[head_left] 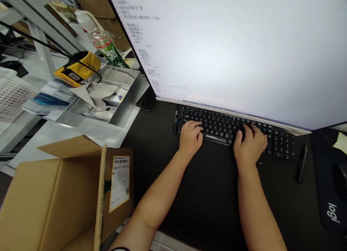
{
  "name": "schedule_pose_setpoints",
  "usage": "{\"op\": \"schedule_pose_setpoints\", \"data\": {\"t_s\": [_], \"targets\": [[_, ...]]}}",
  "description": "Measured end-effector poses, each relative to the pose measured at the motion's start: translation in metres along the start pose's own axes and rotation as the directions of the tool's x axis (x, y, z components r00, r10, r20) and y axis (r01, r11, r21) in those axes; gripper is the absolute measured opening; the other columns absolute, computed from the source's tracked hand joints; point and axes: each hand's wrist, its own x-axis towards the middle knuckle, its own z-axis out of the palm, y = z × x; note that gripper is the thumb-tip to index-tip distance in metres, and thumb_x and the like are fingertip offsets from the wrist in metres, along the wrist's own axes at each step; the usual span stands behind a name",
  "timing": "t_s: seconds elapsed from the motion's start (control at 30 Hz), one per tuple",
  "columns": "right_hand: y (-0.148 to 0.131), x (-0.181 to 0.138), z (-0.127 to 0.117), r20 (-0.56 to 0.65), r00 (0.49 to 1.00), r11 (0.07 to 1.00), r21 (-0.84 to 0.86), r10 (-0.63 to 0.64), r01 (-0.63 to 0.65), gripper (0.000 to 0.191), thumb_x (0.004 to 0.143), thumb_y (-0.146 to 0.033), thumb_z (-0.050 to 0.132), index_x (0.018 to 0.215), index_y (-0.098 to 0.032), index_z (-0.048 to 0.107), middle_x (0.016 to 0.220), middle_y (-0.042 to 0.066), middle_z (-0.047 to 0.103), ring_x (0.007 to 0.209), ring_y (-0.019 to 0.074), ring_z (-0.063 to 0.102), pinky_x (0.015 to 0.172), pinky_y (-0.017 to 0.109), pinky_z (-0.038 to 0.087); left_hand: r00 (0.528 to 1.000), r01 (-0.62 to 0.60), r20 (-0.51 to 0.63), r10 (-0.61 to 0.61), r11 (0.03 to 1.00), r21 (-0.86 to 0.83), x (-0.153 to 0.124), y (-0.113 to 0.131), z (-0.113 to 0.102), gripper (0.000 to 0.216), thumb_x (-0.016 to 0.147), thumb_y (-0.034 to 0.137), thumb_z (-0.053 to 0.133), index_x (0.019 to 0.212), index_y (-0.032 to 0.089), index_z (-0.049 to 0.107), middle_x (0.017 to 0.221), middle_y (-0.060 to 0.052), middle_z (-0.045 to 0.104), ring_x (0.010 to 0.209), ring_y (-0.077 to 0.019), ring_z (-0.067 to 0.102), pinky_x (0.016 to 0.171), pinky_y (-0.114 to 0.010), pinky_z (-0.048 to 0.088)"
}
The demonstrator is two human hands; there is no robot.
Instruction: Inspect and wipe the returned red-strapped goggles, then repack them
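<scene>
A black keyboard [222,125] lies on a dark desk under a large bright monitor [244,48] showing lines of text. My left hand [190,137] rests on the keyboard's left keys, fingers curved down and apart, holding nothing. Over the middle keys sits my right hand [251,142], its fingers spread onto the keys, also holding nothing.
An open cardboard box [67,197] with a shipping label stands at the front left. Behind it are a grey metal tray [108,95], a yellow scanner [77,68] and a plastic bottle [94,32]. A black pen [301,168] and a mouse pad [329,193] lie at the right.
</scene>
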Motion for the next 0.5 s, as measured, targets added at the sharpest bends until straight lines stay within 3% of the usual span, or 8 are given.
{"op": "schedule_pose_setpoints", "data": {"t_s": [0.17,0.27,0.37,0.5], "targets": [[0.0,0.0,0.001,-0.009,1.0,1.0,-0.005,0.0,-0.001,0.042,0.096,-0.037,0.047,0.128,-0.017,0.063,0.137,0.018,0.055,0.13,0.0328,0.047,0.115,0.06,0.025,0.999,0.031,-0.023,-0.029,0.995,0.098,0.0,0.002,0.001,0.029,0.085,0.008,0.055,0.109,0.018,0.068,0.125,-0.011,0.067,0.122,-0.0284,0.055,0.108,-0.05,0.045],[0.0,-0.001,0.001,-0.01,1.0,1.0,-0.008,-0.002,0.002,0.042,0.096,-0.037,0.047,0.129,-0.016,0.063,0.137,0.017,0.055,0.13,0.033,0.046,0.115,0.06,0.025,0.994,0.106,0.005,-0.11,0.967,0.23,0.0,0.005,0.001,0.045,0.09,0.026,0.06,0.133,0.014,0.057,0.151,-0.02,0.045,0.14,-0.0382,0.039,0.116,-0.06,0.032],[0.0,-0.001,0.001,-0.012,1.0,1.0,-0.01,-0.004,0.004,0.042,0.096,-0.037,0.047,0.129,-0.016,0.062,0.137,0.017,0.055,0.131,0.0328,0.045,0.115,0.06,0.025,0.979,0.16,0.067,-0.193,0.928,0.335,0.0,0.009,0.0,0.064,0.09,0.046,0.061,0.145,0.019,0.045,0.164,-0.02,0.021,0.149,-0.0434,0.022,0.118,-0.066,0.022],[-0.002,-0.001,0.002,-0.018,1.0,1.0,-0.027,-0.004,0.004,0.042,0.096,-0.036,0.047,0.129,-0.015,0.063,0.136,0.017,0.056,0.13,0.0325,0.046,0.116,0.058,0.026,0.967,0.147,0.133,-0.216,0.903,0.404,0.002,0.013,0.0,0.072,0.088,0.06,0.058,0.148,0.024,0.043,0.166,-0.017,0.013,0.151,-0.0423,0.017,0.121,-0.062,0.016]]}}
